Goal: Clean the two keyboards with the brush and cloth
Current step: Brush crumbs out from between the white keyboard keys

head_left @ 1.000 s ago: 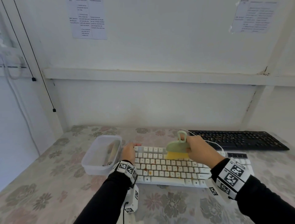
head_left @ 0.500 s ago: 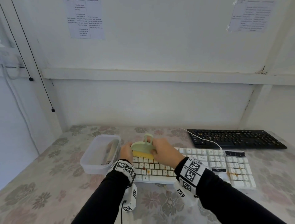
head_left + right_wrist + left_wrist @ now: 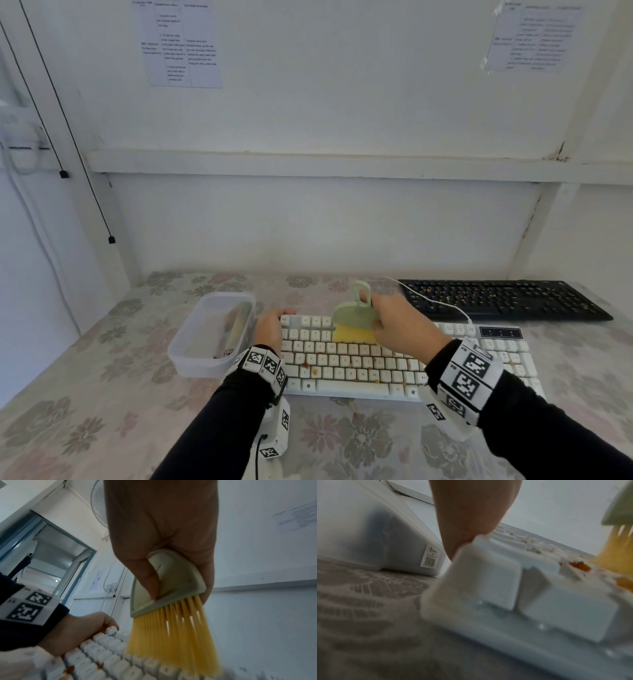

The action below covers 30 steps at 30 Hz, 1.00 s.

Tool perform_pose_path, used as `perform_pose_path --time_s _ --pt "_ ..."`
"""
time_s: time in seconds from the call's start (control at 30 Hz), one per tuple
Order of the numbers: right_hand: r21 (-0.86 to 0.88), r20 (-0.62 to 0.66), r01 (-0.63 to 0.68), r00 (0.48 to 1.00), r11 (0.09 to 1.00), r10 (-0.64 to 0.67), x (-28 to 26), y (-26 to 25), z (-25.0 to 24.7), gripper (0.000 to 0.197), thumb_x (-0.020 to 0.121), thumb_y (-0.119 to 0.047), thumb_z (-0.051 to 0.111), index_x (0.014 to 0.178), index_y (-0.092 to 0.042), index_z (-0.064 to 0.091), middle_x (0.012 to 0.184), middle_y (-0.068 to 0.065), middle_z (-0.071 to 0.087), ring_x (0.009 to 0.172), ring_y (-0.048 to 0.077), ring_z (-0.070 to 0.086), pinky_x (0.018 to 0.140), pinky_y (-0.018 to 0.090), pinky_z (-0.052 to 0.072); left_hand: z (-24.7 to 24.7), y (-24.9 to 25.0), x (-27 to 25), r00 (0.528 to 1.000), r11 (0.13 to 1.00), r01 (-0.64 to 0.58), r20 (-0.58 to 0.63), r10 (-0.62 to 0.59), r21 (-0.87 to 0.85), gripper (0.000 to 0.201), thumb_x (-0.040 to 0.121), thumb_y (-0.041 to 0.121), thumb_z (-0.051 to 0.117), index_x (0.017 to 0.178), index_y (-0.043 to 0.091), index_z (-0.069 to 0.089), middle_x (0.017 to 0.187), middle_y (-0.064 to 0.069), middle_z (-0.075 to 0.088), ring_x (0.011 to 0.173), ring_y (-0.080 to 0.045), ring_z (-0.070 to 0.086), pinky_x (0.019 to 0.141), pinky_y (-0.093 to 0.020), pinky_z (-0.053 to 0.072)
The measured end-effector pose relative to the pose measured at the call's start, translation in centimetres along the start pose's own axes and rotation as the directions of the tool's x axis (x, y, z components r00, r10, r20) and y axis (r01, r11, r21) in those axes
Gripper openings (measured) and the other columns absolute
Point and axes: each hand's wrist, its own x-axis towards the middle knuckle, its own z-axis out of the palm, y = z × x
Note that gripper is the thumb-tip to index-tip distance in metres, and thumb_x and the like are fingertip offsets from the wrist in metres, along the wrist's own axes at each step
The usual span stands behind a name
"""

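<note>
Beside the plastic tub (image 3: 191, 356), left fingers (image 3: 286, 312) steady the white keyboard (image 3: 462, 346); right hand (image 3: 399, 325) grips brush (image 3: 354, 317).

You see a clear plastic tub (image 3: 191, 337) on the flowered tablecloth (image 3: 85, 394); something lies inside it, but you cannot tell what. Two printed sheets (image 3: 183, 44) hang on the white wall. At the left, thin black cords (image 3: 54, 89) run down, and a white ledge (image 3: 308, 164) crosses the wall.
</note>
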Motion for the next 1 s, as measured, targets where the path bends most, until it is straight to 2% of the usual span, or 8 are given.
perform_pose_path --time_s 0.1,0.17,0.37,0.5,0.67,0.77,0.87,1.0 --pt "0.015 -0.070 0.048 0.996 0.999 -0.046 0.1 -0.4 -0.3 0.034 0.090 -0.001 0.045 0.123 -0.007 0.048 0.071 -0.012 0.039 0.057 0.001 0.041 0.044 0.011 0.032 0.1 0.2 0.1 1.000 1.000 -0.006 -0.011 0.006 0.022 0.034 0.088 0.019 0.046 0.063 0.017 0.069 0.055 -0.006 0.062 0.057 -0.025 0.057 0.069 -0.039 0.048" --pt "0.014 -0.086 0.084 0.993 0.996 -0.083 0.5 -1.0 0.1 0.029 0.092 -0.005 0.045 0.121 -0.007 0.049 0.071 -0.010 0.041 0.056 -0.001 0.040 0.043 0.011 0.035 0.2 0.1 0.2 1.000 0.999 -0.011 -0.006 0.011 0.032 0.037 0.089 0.020 0.045 0.061 0.017 0.069 0.054 -0.005 0.062 0.057 -0.025 0.057 0.070 -0.039 0.048" --pt "0.052 -0.012 0.140 0.990 0.989 -0.140 1.3 -1.2 2.0 0.038 0.092 -0.002 0.046 0.128 -0.014 0.050 0.092 0.001 0.054 0.062 0.004 0.046 0.052 0.007 0.032 0.5 0.2 0.2 0.998 0.995 -0.063 -0.009 0.064 0.082 0.034 0.093 0.015 0.038 0.076 0.014 0.066 0.068 -0.007 0.065 0.072 -0.027 0.061 0.081 -0.043 0.051" --pt "0.041 0.003 0.035 0.999 0.999 -0.036 0.7 1.3 1.6 0.038 0.091 -0.002 0.046 0.126 -0.016 0.053 0.099 0.001 0.058 0.077 0.013 0.053 0.070 0.017 0.045 0.4 0.1 0.3 1.000 0.999 -0.023 -0.009 0.023 0.023 0.033 0.093 0.016 0.039 0.072 0.012 0.065 0.047 -0.002 0.058 0.046 -0.020 0.054 0.057 -0.031 0.046" --pt "0.034 0.004 -0.095 0.996 0.995 0.095 -1.3 5.6 0.0 0.040 0.089 0.004 0.047 0.122 -0.016 0.055 0.110 0.007 0.061 0.091 0.017 0.060 0.080 0.022 0.052 0.5 0.2 0.2 1.000 1.000 -0.015 0.001 0.015 0.018 0.031 0.092 0.017 0.041 0.070 0.012 0.063 0.051 -0.006 0.054 0.044 -0.022 0.051 0.053 -0.028 0.044" --pt "0.002 -0.002 -0.159 0.987 0.987 0.159 -2.3 7.5 -1.1 0.037 0.089 0.003 0.048 0.120 -0.015 0.056 0.108 0.007 0.061 0.093 0.017 0.059 0.079 0.021 0.049 0.5 0.0 0.2 1.000 1.000 -0.012 -0.003 0.012 0.014 0.031 0.091 0.018 0.041 0.070 0.012 0.063 0.050 -0.006 0.054 0.044 -0.022 0.052 0.053 -0.028 0.044" --pt "-0.059 -0.006 -0.189 0.982 0.980 0.189 -3.0 8.1 -2.5 0.037 0.091 0.000 0.046 0.125 -0.014 0.052 0.110 0.007 0.059 0.086 0.014 0.052 0.074 0.018 0.042 0.5 0.0 0.2 1.000 1.000 -0.013 -0.011 0.013 0.001 0.032 0.092 0.018 0.041 0.069 0.011 0.063 0.048 -0.004 0.055 0.039 -0.018 0.053 0.051 -0.027 0.044" --pt "-0.049 -0.074 -0.119 0.991 0.992 0.115 -3.0 7.0 -3.3 0.033 0.092 -0.003 0.047 0.124 -0.011 0.051 0.103 0.005 0.058 0.073 0.014 0.052 0.056 0.012 0.037 0.6 0.1 0.0 1.000 1.000 -0.020 -0.022 0.020 0.005 0.033 0.093 0.017 0.038 0.073 0.011 0.063 0.047 -0.004 0.056 0.043 -0.020 0.053 0.053 -0.028 0.045"
